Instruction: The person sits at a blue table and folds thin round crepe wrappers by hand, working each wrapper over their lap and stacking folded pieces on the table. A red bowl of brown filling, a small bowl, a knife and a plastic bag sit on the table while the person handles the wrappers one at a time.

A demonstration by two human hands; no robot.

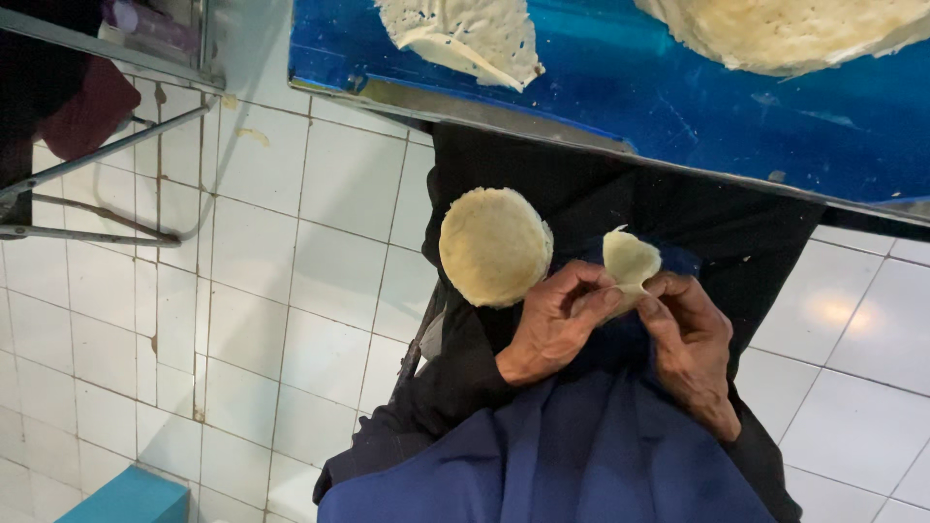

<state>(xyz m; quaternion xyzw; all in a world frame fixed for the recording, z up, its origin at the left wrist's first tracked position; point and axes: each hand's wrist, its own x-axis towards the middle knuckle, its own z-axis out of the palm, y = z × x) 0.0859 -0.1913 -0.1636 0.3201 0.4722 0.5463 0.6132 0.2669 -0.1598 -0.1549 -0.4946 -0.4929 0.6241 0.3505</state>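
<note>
Dough piece (631,260) sits pinched between my left hand (557,329) and right hand (690,349), fingers clamped on its lower edge above my lap. One finished round disc (495,246) rests beside it; this piece looks half-shaped.

One head-worn camera looks steeply down, close over the lap, blue desk (678,107) edge far; seemingly tilted.

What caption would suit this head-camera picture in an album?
Both hands, left hand and right hand, pinch a small dough piece beside a round dough disc.
</note>
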